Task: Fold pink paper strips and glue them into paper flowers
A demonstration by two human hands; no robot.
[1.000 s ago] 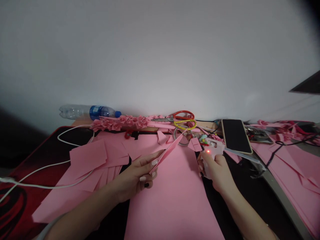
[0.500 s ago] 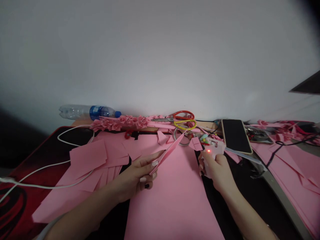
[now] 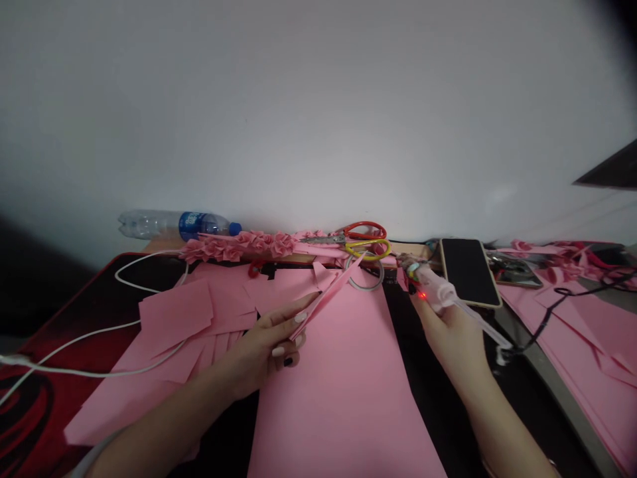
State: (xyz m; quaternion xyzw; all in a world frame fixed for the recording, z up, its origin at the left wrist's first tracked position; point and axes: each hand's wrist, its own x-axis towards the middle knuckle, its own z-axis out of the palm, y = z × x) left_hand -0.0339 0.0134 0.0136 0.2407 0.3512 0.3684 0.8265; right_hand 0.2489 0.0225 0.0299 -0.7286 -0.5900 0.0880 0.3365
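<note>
My left hand [image 3: 269,345] pinches a folded piece of pink paper [image 3: 331,297] between thumb and fingers, its tip pointing up and away. Below it lies a large pink sheet [image 3: 343,411]. My right hand [image 3: 452,338] is wrapped round a pale glue gun [image 3: 436,289] with a lit red light. A clear glue stick [image 3: 482,323] sticks out of its back end. The gun's nozzle end is hard to make out among small items. Paper and gun are apart.
Behind my hands lie scissors [image 3: 369,249], a metal ring [image 3: 367,287] and pink paper flowers [image 3: 239,244]. A plastic bottle [image 3: 159,224] rests by the wall. Cut pink sheets [image 3: 174,312] and a white cable [image 3: 89,373] are at left; a phone [image 3: 470,272] is at right.
My right hand has turned the glue gun and shifted it slightly right, so its back end and glue stick show more. My left hand has moved slightly left and lowered the folded paper a little.
</note>
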